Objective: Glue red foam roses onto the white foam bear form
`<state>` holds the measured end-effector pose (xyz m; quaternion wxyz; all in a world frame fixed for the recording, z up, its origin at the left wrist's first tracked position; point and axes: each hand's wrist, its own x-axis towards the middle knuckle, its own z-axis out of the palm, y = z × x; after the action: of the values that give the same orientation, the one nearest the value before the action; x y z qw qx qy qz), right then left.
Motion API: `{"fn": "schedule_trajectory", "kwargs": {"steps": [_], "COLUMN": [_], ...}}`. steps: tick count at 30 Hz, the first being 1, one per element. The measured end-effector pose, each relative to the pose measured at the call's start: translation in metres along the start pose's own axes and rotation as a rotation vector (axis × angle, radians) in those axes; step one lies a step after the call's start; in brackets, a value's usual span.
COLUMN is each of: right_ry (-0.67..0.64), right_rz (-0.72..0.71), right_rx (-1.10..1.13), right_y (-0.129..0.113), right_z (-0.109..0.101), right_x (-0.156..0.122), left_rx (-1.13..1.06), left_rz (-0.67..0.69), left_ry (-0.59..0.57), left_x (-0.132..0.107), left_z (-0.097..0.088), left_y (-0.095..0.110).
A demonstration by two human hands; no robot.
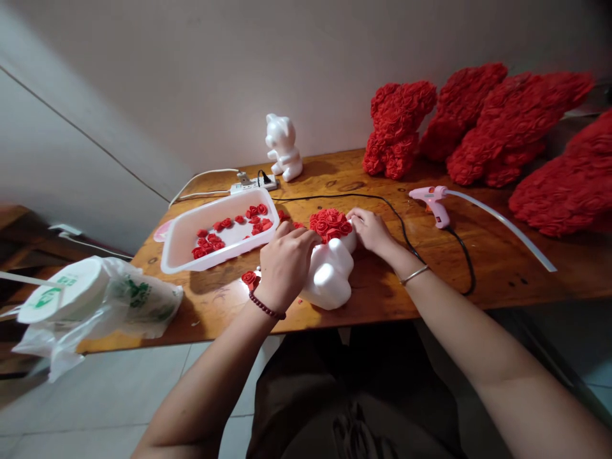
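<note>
A white foam bear (329, 280) lies on the table in front of me, with a cluster of red foam roses (329, 224) covering one part of it. My left hand (288, 255) is closed against its left side, the fingers curled and the fingertips partly hidden. On the far right side, my right hand (370, 228) grips the bear beside the roses with thumb and fingers. A loose red rose (250, 278) lies by my left wrist. Other red bits show just behind my left hand.
A white plastic tub (179, 252) with loose roses stands left. Behind are a power strip (253, 185) and a bare foam bear (285, 150). A pink glue gun (434, 203) with its cord lies right, before several rose-covered bears (399, 131). A bagged white roll (143, 303) stands at the left edge.
</note>
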<state>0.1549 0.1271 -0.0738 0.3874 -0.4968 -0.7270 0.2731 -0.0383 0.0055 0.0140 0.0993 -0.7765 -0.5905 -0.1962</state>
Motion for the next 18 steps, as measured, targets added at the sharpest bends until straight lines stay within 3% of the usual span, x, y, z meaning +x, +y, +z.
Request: {"fn": "schedule_trajectory", "kwargs": {"steps": [18], "right_ry": [-0.021], "right_rz": [0.032], "right_rx": [-0.055], "right_y": [-0.002], "right_z": [-0.002], "right_x": [0.001], "left_rx": [0.015], "left_rz": [0.037], "left_ry": [0.014], "left_x": [0.013], "left_z": [-0.004], "left_y": [-0.011]}}
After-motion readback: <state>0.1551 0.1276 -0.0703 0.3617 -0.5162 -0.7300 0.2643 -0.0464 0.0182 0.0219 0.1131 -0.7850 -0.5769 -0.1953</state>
